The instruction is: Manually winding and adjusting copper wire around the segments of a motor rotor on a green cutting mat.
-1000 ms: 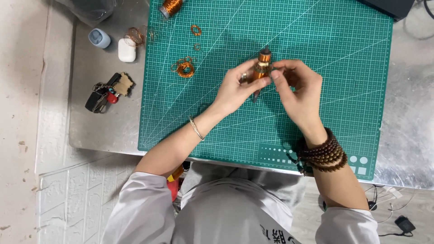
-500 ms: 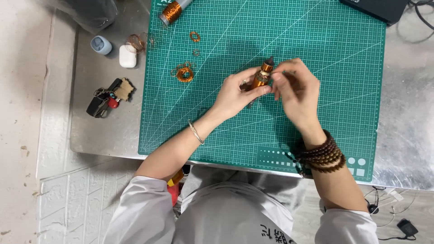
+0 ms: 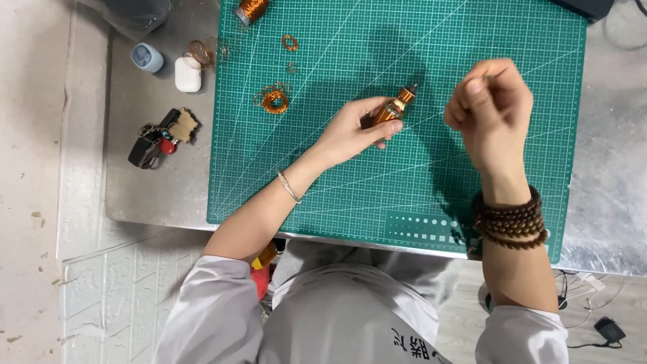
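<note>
Green cutting mat fills most of the steel table, its near edge running close along the table's front lip. Left hand is clamped around a small copper-wound motor rotor, tilted, shaft end pointing up and right, held just over the mat's middle. Right hand is off to the side, well apart from the rotor, fingers curled into a loose fist; whether it pinches a wire, I cannot tell. Between the two hands there's bare mat. A tangle of copper wire lies left of the rotor, near but not touching the left hand. A wire spool sits at the mat's top edge. Off the mat, left: a white earbud case, a small blue pot, a key bunch.
</note>
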